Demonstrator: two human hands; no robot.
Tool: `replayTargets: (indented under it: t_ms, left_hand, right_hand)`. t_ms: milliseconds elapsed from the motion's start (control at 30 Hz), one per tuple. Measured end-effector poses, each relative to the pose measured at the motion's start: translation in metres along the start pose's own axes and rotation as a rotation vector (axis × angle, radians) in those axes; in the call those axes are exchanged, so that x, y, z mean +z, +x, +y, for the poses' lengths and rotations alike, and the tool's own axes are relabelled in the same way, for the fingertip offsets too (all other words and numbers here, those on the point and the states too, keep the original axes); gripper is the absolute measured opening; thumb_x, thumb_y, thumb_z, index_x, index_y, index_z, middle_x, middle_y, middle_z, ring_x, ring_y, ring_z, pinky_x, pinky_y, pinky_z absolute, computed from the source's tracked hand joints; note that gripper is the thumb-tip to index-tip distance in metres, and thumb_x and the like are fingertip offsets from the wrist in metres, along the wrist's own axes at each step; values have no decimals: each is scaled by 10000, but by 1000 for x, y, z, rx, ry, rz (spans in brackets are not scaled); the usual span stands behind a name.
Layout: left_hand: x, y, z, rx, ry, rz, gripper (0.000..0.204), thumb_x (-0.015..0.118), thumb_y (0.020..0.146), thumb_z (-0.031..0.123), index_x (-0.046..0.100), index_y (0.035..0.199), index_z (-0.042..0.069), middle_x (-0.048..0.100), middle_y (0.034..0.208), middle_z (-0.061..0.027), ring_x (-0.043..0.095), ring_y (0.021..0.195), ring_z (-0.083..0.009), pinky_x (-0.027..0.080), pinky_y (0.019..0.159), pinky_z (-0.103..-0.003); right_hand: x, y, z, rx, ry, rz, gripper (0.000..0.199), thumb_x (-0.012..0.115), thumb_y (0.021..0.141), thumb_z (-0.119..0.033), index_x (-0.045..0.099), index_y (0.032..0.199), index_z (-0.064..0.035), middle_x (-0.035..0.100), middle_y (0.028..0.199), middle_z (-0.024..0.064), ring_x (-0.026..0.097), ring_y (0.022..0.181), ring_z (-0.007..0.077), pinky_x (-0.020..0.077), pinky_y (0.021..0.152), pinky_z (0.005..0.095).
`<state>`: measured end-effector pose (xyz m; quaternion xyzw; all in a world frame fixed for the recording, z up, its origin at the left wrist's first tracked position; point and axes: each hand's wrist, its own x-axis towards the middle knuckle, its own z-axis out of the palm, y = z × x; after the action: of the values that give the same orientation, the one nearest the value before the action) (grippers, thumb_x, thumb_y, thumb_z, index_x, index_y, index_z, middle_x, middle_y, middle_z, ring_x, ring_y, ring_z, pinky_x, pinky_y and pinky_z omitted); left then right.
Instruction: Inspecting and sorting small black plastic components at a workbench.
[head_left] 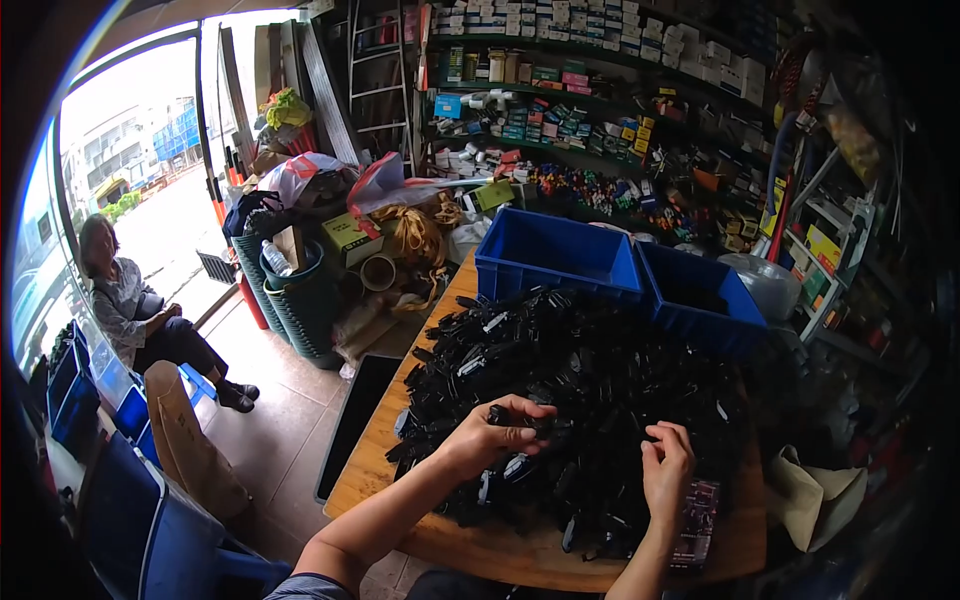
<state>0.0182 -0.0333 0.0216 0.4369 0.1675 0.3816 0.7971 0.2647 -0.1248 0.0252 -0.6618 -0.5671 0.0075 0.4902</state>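
Left hand (497,432) gripping a black part (505,414) above the black parts pile (590,370) on the bench (455,290); right hand (668,468) pinching another piece just beside, fingers narrow

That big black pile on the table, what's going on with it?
A person at a wooden table is working over a heap of small black parts. The left hand has its fingers closed on one black piece, while the right hand reaches into the heap beside it. Two blue bins stand behind the pile. Another person sits near the doorway, away from the table.
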Motion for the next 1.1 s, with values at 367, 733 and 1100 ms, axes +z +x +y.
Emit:
replayTargets:
  t_ms: [367,733,1100]
  left_hand:
    - [-2,6,-16,-5,-172,-50,352,561,735,-137,537,1054,11,514,1211,-149,604,926,-207,515,825,-298]
    - [28,-11,-29,-87,161,-86,283,638,805,15,518,1062,29,578,1004,-81,605,839,-155,511,750,-271]
    - [30,-15,-15,8,421,46,262,660,829,150,550,1038,35,600,855,-38,586,819,-123,484,718,-251]
  right_hand:
    - [7,0,-9,-96,-82,26,105,643,779,-19,603,875,-3,593,820,93,569,633,195,459,573,292]
    - [35,-29,-47,-229,490,-190,281,760,734,-201,536,750,-32,567,780,61,534,617,103,454,567,221]
    - [28,-25,-49,65,958,-249,179,618,864,-138,472,876,-37,591,824,85,555,719,98,462,692,232]
